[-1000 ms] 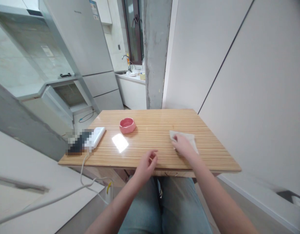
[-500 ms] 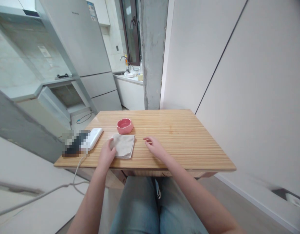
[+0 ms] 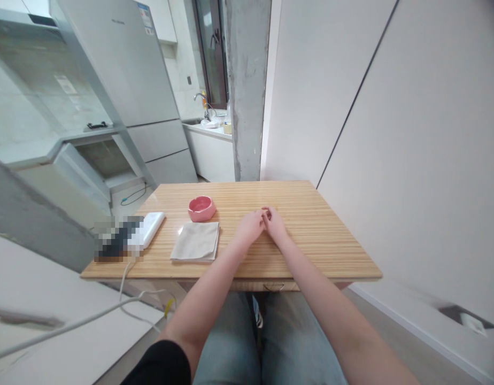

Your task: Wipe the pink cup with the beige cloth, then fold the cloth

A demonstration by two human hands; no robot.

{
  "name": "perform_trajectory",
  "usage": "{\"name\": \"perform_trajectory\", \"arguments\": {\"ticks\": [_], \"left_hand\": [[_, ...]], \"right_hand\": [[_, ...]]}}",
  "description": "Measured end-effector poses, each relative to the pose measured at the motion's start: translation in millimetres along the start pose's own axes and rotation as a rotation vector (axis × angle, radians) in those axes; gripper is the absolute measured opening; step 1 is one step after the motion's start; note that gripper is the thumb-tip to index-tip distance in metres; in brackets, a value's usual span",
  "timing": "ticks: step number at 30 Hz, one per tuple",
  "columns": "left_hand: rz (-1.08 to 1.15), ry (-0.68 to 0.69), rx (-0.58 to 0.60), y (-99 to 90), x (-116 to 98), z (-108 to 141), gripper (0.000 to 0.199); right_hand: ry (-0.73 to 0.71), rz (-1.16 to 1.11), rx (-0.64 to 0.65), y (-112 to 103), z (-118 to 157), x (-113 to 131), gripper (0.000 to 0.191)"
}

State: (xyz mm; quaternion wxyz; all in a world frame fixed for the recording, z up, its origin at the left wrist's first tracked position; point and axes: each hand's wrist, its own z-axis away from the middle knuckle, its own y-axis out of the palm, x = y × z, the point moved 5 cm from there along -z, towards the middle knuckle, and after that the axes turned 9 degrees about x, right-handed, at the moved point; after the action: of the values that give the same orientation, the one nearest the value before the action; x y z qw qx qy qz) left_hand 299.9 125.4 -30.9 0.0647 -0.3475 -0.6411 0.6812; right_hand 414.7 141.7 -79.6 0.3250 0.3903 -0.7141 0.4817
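Both hands [image 3: 262,223] now meet, beyond the cloth [image 3: 195,241].

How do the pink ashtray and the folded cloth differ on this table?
The ashtray is glossy pink, while the cloth is a dull, pale grey-beige. The ashtray has raised walls around a hollow; the cloth lies flat in layers. The ashtray looks narrower than the cloth. Both rest on the striped tabletop.

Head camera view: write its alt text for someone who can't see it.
The left hand and right hand are close together over a wooden table; to their left lies a folded beige cloth with a pink ashtray behind it.
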Motion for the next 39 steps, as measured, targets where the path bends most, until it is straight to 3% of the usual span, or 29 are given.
{"name": "perform_trajectory", "arguments": {"ticks": [3, 7, 12, 22, 25, 29, 32, 35, 39], "left_hand": [[0.027, 0.047, 0.054, 21.1, -1.5, -28.7, 0.03], [0.198, 0.118, 0.006, 32.7, 10.7, -34.4, 0.033], [0.313, 0.163, -0.04, 32.8, 16.8, -30.1, 0.038], [0.298, 0.135, 0.012, 27.6, 12.9, -27.6, 0.035], [0.194, 0.034, -0.023, 6.1, 24.1, -22.4, 0.027], [0.002, -0.265, -0.285, -54.0, 64.3, 0.1, 0.029], [-0.192, -0.53, -0.449, -92.3, 102.4, 25.3, 0.042], [-0.228, -0.677, -0.347, -100.8, 137.3, 40.7, 0.051], [-0.273, -0.566, -0.155, -88.2, 155.3, 42.5, 0.035]], "right_hand": [[-0.019, -0.001, 0.009, 3.4, 0.5, -10.0, 0.034], [-0.007, 0.046, 0.027, 6.0, 1.1, -14.2, 0.032], [-0.009, 0.092, 0.025, 4.8, 3.4, -6.8, 0.027], [0.03, -0.01, 0.031, 3.5, 2.9, -10.1, 0.028], [0.092, -0.082, -0.043, -0.5, 1.7, -15.1, 0.028], [0.111, -0.11, -0.071, -1.5, 1.2, -16.3, 0.025], [0.115, -0.12, -0.074, -0.3, 1.3, -16.9, 0.025], [0.127, -0.129, -0.08, 0.7, 1.3, -18.7, 0.025], [0.135, -0.134, -0.077, 0.9, 1.0, -20.6, 0.024]]}}
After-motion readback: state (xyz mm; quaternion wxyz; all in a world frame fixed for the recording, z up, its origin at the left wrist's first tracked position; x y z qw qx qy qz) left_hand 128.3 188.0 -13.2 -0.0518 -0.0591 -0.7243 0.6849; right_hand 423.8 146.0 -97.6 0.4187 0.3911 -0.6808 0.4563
